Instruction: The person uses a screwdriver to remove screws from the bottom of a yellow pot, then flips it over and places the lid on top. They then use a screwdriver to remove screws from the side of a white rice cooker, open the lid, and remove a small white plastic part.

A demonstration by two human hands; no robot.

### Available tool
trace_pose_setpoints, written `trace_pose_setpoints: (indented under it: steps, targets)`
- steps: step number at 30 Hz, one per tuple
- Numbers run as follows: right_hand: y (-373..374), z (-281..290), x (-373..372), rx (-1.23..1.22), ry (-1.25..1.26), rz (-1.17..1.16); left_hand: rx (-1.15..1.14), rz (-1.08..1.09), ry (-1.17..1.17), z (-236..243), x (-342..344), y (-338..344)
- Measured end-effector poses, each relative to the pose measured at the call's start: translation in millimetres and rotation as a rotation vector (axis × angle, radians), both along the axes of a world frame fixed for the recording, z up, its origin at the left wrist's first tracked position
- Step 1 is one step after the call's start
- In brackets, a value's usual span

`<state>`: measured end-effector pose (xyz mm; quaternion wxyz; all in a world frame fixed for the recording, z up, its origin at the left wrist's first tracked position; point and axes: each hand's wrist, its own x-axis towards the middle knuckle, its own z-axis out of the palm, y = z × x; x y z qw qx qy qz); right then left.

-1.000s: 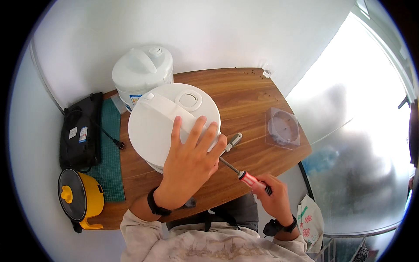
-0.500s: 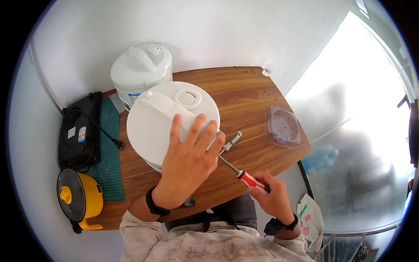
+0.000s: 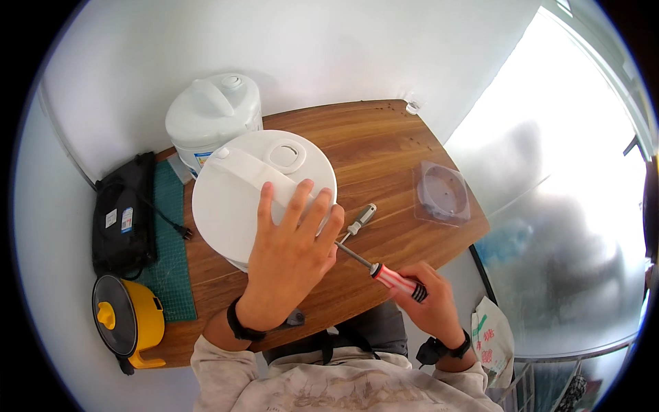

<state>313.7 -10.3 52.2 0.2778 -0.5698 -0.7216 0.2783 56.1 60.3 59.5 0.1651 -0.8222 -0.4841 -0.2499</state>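
Head view looks straight down on a wooden surface (image 3: 384,158) that fills the middle of the picture, with a white wall beyond it at twelve o'clock and a bright frosted window at three o'clock. On the surface, a white rice cooker (image 3: 254,189) with a round lid sits near the centre. A second white cooker (image 3: 213,113) stands just behind it at eleven o'clock. At nine o'clock a black bag (image 3: 123,213) lies beside a green cutting mat (image 3: 165,275), and at seven o'clock a yellow pot (image 3: 127,319) with a dark lid rests at the surface's corner.

The left hand (image 3: 288,254) lies spread and open on the near side of the cooker lid, fingers flat on it. The right hand (image 3: 429,305), at five o'clock, is closed around the red-handled screwdriver (image 3: 377,269), whose shaft points toward the cooker's side and ends under the left hand's fingertips, so its tip cannot be seen. A second screwdriver (image 3: 358,223) with a grey handle lies loose on the surface just beside that shaft. At three o'clock a clear plastic tray (image 3: 443,194) sits near the surface's edge, well apart from both hands.
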Motion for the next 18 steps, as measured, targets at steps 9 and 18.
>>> trace_pose_setpoints:
  steps: [9, 18]
  targets:
    - [0.7, 1.6, -10.8, -0.054, 0.058, -0.091, -0.009, -0.008, 0.014, 1.0, -1.5, 0.1]
    - [3.3, 1.4, 1.1, -0.066, -0.010, 0.026, -0.014, 0.000, 0.018, 1.4, -1.3, -1.0]
